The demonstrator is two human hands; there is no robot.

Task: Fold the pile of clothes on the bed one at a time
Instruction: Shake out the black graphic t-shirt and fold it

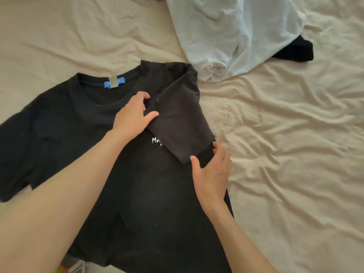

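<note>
A black T-shirt (65, 123) with a blue neck label lies flat, front up, on the bed. Its right sleeve (181, 123) is folded inward over the chest and partly covers a small white print. My left hand (132, 117) is at the sleeve's inner edge just below the collar, with bent fingers and thumb pinching that edge. My right hand (211, 172) rests with straight fingers on the shirt's right side, its fingertips touching the fold just below the sleeve cuff.
A crumpled white garment (232, 36) lies at the back right, its rolled edge close to the shirt's shoulder. A black garment (295, 50) pokes out from under it. The beige bed sheet (295, 154) is wrinkled all around.
</note>
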